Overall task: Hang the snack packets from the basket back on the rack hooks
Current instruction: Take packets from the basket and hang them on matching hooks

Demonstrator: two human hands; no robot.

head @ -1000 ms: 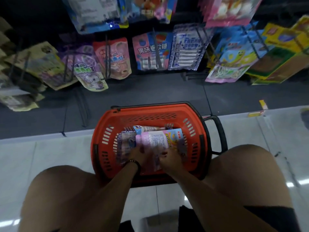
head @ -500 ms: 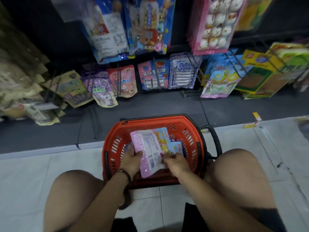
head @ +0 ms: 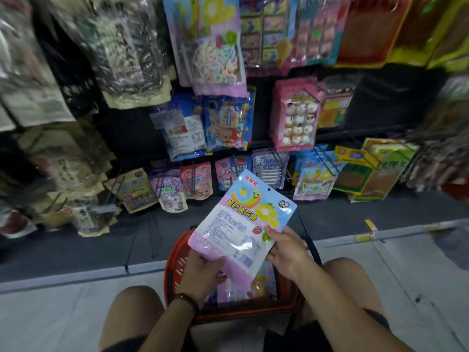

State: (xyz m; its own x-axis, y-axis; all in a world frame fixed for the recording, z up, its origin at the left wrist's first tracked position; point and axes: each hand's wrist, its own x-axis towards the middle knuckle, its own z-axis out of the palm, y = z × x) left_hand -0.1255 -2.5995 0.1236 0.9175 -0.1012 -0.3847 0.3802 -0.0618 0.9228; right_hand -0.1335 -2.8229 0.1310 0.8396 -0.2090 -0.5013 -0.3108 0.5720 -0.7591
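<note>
Snack packet [head: 242, 224] above basket [head: 172, 260] — hanging packets [head: 295, 123] crowd behind.

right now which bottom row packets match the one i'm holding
The blue hanging packets with a yellow smiling figure, right of the white striped packets, match the held packet.

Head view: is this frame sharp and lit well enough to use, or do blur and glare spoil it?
Head view, light: dim. Head view, focus: the pastel blue and pink plastic snack packet, gripped by the left hand and right hand, is sharp at centre, with glare patches on its glossy lower half. Head view, edges: the hanging packets at the left edge are smeared.
</note>
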